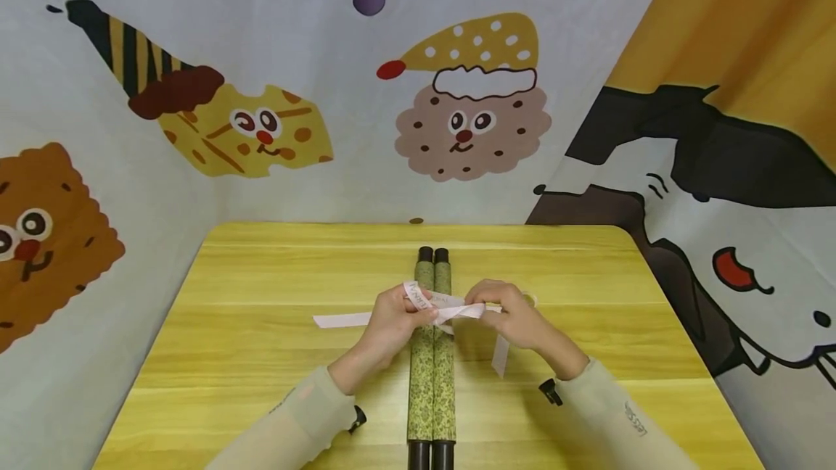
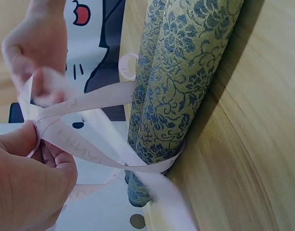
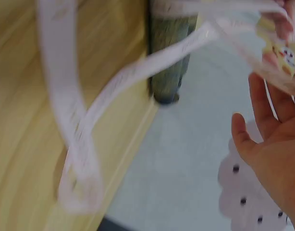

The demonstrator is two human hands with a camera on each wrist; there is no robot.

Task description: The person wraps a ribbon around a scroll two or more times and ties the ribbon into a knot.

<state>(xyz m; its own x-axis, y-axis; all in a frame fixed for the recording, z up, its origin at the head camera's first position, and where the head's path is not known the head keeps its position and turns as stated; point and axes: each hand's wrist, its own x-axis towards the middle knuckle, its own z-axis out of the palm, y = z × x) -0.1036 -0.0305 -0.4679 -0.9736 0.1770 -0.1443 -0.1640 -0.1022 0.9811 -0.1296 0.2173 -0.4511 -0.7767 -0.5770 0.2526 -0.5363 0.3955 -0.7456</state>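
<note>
Two rolled scrolls, covered in green-gold floral brocade with black end knobs, lie side by side on the table. A pale pink ribbon with printed lettering runs round both and crosses above them. In the left wrist view, my left hand pinches the ribbon's crossing between thumb and fingers, a little off the brocade. My right hand is just right of the scrolls, pinching a ribbon strand between thumb and fingers. It looks blurred in the left wrist view. In the right wrist view its outer fingers are spread.
The wooden table has a back edge close to a cloth printed with cartoon figures. One ribbon tail reaches left over the table; another hangs to the right. A curled ribbon loop shows beyond the scrolls in the left wrist view.
</note>
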